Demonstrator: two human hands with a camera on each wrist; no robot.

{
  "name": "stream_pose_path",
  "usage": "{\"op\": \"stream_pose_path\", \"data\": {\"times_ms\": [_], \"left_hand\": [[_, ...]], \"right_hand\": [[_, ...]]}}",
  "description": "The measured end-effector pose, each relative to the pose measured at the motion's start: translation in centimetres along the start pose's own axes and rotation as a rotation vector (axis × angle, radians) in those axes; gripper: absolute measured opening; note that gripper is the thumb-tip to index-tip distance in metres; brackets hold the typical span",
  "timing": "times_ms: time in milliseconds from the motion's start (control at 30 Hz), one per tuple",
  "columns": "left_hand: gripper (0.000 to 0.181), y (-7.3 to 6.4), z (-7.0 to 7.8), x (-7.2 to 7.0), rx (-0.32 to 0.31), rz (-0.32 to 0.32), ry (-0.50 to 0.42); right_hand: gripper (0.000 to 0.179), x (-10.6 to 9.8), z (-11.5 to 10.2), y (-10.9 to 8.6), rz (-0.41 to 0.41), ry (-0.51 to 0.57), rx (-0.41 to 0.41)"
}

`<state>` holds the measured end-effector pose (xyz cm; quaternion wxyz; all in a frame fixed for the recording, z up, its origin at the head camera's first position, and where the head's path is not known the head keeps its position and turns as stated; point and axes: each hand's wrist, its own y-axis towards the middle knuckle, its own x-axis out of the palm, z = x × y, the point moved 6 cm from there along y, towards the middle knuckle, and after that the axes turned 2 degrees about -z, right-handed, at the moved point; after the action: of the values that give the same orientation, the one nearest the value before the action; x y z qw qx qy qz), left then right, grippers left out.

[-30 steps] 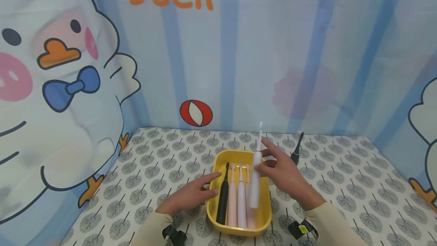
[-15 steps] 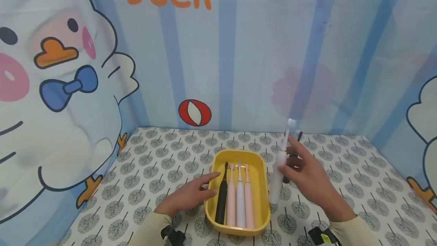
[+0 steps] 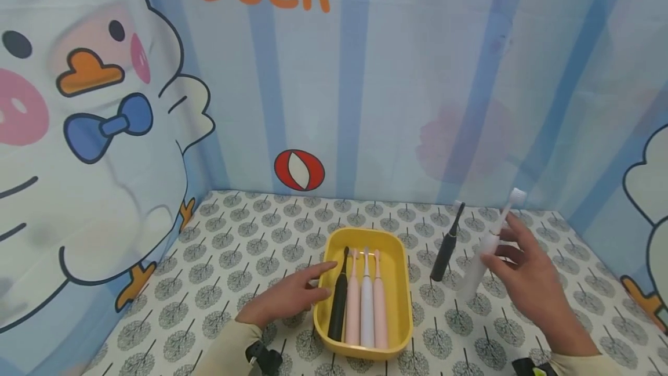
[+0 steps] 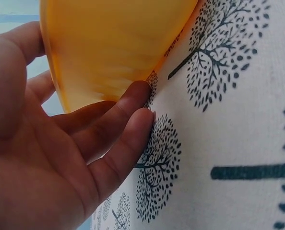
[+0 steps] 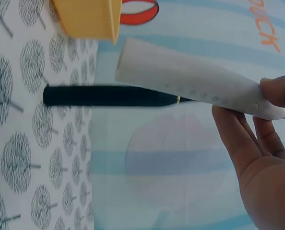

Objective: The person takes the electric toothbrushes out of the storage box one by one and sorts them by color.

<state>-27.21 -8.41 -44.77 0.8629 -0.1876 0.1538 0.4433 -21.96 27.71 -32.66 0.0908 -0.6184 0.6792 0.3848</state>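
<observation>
In the head view my right hand (image 3: 532, 277) pinches a white electric toothbrush (image 3: 482, 257) by its upper handle. The toothbrush tilts with its bristles up and right, over the right side of the table. A black electric toothbrush (image 3: 445, 254) lies just left of it; the right wrist view shows the white handle (image 5: 181, 74) in front of the black one (image 5: 104, 96). My left hand (image 3: 289, 295) holds the left rim of a yellow bin (image 3: 407, 300), thumb and index finger over the rim, other fingers against the outer wall (image 4: 113, 48) in the left wrist view.
Inside the bin lie a black toothbrush (image 3: 339, 300), two pink toothbrushes (image 3: 354, 306) and a pale lilac toothbrush (image 3: 367, 306), side by side. A tree-patterned cloth (image 3: 219, 254) covers the table. Behind it hangs a striped duck curtain (image 3: 391, 103).
My right hand has carried the white electric toothbrush rightward from above the bin, past the black one on the table. My left hand stays at the bin's rim.
</observation>
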Motion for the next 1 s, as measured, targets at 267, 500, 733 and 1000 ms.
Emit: {"op": "stream_pose_path", "data": {"times_ms": [267,500,733,1000], "left_hand": [[0.053,0.0,0.0,0.0,0.014,-0.012,-0.001],[0.053,0.0,-0.2,-0.1,0.017,-0.013,-0.006],[0.053,-0.1,-0.1,0.0,0.01,-0.013,-0.009],[0.054,0.0,-0.1,0.0,0.007,-0.01,0.005]], "right_hand": [[0.078,-2.1,3.8,0.3,0.102,-0.089,0.082],[0.073,-2.7,6.5,0.5,0.191,-0.133,0.145],[0.073,-3.3,9.2,0.5,0.219,-0.193,0.186],[0.075,-4.1,11.1,0.3,0.291,-0.243,0.266]]}}
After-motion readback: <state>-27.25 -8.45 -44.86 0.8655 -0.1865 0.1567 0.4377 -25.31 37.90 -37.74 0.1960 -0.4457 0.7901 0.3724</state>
